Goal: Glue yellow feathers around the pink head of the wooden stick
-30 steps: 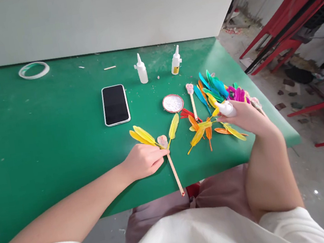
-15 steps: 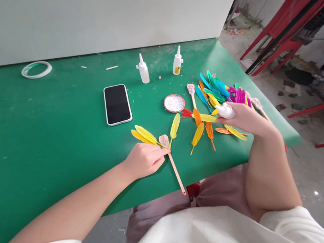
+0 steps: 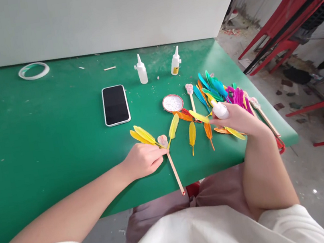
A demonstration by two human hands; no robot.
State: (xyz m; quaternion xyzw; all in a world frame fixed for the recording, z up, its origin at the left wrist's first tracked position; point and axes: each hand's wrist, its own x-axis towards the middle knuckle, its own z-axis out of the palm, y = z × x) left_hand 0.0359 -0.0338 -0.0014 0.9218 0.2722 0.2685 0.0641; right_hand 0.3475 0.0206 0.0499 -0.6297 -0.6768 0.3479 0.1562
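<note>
My left hand (image 3: 147,159) pinches a wooden stick (image 3: 175,173) just below its pinkish heart-shaped top (image 3: 163,140). Yellow feathers (image 3: 144,133) fan out on the left of that top, and one yellow feather (image 3: 173,126) points up on its right. My right hand (image 3: 237,117) is closed around a white glue bottle (image 3: 220,110). A pale yellow feather (image 3: 199,116) is at its fingertips. Loose orange and yellow feathers lie beside this hand, among them an upright yellow one (image 3: 192,135). Behind it is a pile of blue, green and purple feathers (image 3: 217,88).
On the green table (image 3: 67,123) are a phone (image 3: 115,105), a tape roll (image 3: 34,71), two glue bottles (image 3: 141,71) (image 3: 175,63) and a round white dish (image 3: 173,103). Another decorated stick (image 3: 192,100) stands out behind the feathers. Red chairs (image 3: 289,17) are at the right.
My right hand has moved slightly left with the bottle, which now tilts more upright. The pale yellow feather at its fingertips shifted left, and orange and yellow feathers nearby moved. My left hand keeps its hold.
</note>
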